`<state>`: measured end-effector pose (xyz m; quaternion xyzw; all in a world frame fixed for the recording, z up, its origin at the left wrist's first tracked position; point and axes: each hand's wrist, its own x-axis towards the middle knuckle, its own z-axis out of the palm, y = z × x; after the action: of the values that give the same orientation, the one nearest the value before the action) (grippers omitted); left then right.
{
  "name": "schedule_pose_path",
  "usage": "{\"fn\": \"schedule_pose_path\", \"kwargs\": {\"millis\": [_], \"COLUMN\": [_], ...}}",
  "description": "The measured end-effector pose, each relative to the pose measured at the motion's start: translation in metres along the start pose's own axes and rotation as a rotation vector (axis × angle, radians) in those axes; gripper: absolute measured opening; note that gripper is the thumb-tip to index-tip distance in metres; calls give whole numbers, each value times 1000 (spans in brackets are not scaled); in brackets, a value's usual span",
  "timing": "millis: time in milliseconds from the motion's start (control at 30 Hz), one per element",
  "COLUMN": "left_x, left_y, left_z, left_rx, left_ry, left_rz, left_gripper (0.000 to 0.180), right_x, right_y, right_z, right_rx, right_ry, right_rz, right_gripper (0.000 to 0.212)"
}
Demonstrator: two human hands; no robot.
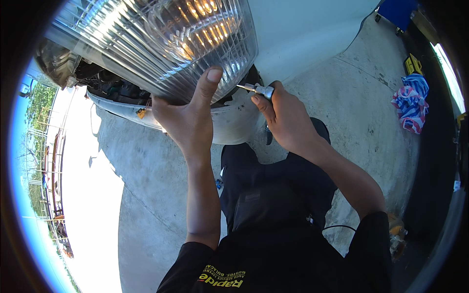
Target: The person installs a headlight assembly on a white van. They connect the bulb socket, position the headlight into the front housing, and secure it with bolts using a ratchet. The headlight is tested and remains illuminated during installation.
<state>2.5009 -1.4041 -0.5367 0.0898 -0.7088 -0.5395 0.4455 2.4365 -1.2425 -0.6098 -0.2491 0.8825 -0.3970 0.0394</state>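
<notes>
A large clear headlight [195, 44] with a ribbed lens and an amber glow inside fills the top of the view, at the corner of a white vehicle. My left hand [188, 117] grips its lower edge; the thumb lies up against the lens, and the fingers are hidden beneath. Just right of the lamp, my right hand [290, 115] is closed around a silver ratchet [265, 92]. A slim bit on it points left toward the lamp's lower right corner. Part of a dark handle shows below my fingers. Whether the bit touches anything, I cannot tell.
Below the lamp runs a white bumper [239, 124], with a dark gap and an orange connector [141, 113] to the left. White bodywork [308, 29] rises at upper right. A striped cloth bundle [411, 102] and a yellow case [413, 64] lie on the far right.
</notes>
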Motion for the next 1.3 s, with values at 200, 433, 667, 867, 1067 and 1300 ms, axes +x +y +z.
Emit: {"fn": "schedule_pose_path", "kwargs": {"millis": [200, 433, 667, 867, 1067, 1300], "left_x": [0, 2, 2, 3, 3, 5], "left_y": [3, 5, 2, 2, 4, 2], "left_z": [1, -5, -3, -2, -4, -3], "left_rx": [-98, -125, -137, -156, -106, -155], "left_ry": [-5, -36, -22, -12, -30, -48], "left_rz": [-48, -73, 13, 30, 14, -10], "left_gripper": [74, 74, 51, 49, 53, 58], "right_x": [8, -1, 5, 3, -1, 2], "right_y": [9, -9, -1, -2, -13, -12], "right_z": [-11, -7, -13, -4, -16, -19], "right_rx": [1000, 232, 778, 460, 533, 1114], "right_ry": [-222, -65, -162, -33, -149, -226], "right_rz": [388, 164, 325, 154, 282, 493], "right_gripper": [53, 55, 50, 53, 53, 55]}}
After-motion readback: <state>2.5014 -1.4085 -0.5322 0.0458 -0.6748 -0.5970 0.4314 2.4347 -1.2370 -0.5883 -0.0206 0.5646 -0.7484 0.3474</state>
